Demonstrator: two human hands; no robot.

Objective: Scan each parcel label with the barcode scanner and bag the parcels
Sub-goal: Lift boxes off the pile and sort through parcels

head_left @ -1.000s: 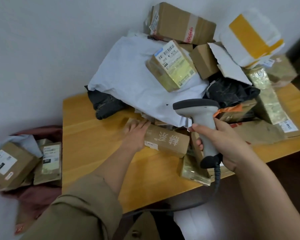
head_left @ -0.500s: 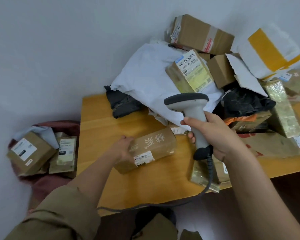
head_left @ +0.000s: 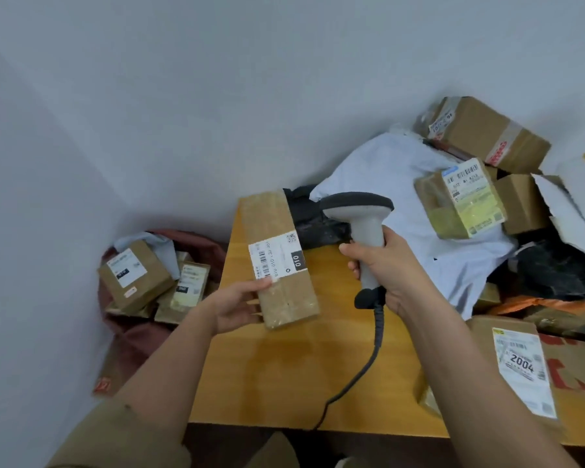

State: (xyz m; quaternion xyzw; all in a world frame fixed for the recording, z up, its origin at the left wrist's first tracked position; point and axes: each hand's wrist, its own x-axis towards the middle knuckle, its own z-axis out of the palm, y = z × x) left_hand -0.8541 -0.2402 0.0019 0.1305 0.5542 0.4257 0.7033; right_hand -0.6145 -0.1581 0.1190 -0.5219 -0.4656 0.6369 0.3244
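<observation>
— Since a moment ago, the long brown cardboard parcel [head_left: 279,261] is coming up off the yellow wooden table [head_left: 284,376], white label [head_left: 277,256] now facing up.

— Yes; the left hand [head_left: 237,307] is gripping its near end, while the right hand [head_left: 390,268] is clenching the grey corded barcode scanner [head_left: 362,231] just beside it.

— Risk?

— The thumb is sitting near the barcode; covering it could be spoiling the scan.

Left hand [head_left: 238,307] gripping brown parcel [head_left: 279,261] at its lower end, frame centre, white label [head_left: 277,256] facing up, right hand [head_left: 390,268] wrapped round grey barcode scanner [head_left: 362,228] handle, wooden table [head_left: 284,376] beneath, red bag [head_left: 129,336] holding parcels lower left, parcel heap upper right
</observation>
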